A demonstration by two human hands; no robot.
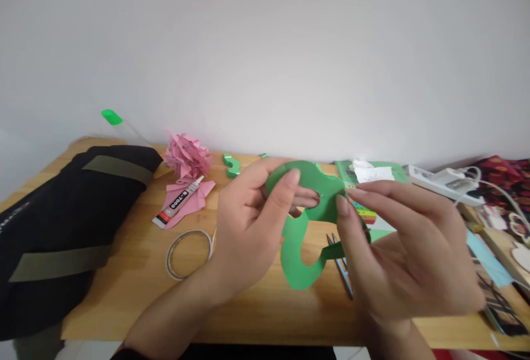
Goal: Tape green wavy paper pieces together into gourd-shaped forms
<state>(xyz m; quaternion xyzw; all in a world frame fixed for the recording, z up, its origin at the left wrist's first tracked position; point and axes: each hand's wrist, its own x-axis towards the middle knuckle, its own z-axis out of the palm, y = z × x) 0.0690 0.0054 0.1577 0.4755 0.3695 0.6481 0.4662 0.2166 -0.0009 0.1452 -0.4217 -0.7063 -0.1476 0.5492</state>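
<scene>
A curved green paper piece (295, 260) is held up above the wooden table, its lower loop hanging down. My left hand (256, 222) pinches its upper left part, thumb in front and fingers behind. My right hand (406, 249) is closed on its right edge between thumb and fingertips. A narrow folded green strip sticks out beside my right thumb. Scissors (343, 274) lie on the table below the paper, partly hidden by my right hand.
A black bag (62, 233) lies left. Behind my left hand are a glue tube (178, 202), crumpled pink paper (187, 155), a tape roll (169, 260) and a small green piece (232, 167). A power strip (443, 183) and phone (507, 313) are right. A wall stands behind the table.
</scene>
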